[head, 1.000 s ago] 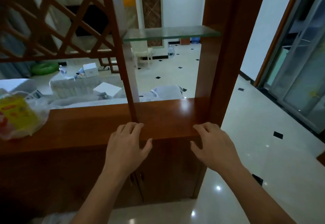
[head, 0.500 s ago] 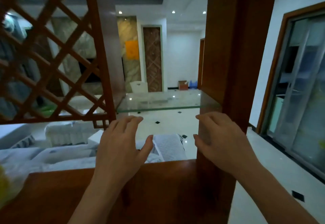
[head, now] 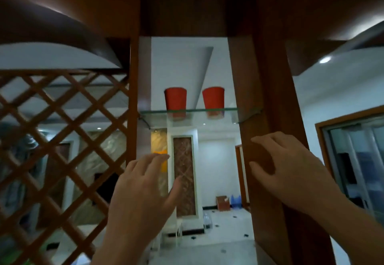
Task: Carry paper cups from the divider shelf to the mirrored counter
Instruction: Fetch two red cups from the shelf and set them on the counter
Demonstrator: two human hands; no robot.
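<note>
- Red paper cup, second red paper cup: upright, apart, on glass shelf, frame centre.
- Left hand, right hand: fingers spread, holding nothing, below the shelf.
- Wooden lattice at left; wooden post at right, partly behind right hand.

The only way through is the tall opening at centre frame, between the thin post and the wide post. A glass shelf spans it at mid-height. Two cups stand on the shelf, apart, with a gap between them and open space above up to the top beam. The lattice closes off the left of the frame. Below the shelf, the left hand is in the opening; the right hand is in front of the wide post.
</note>
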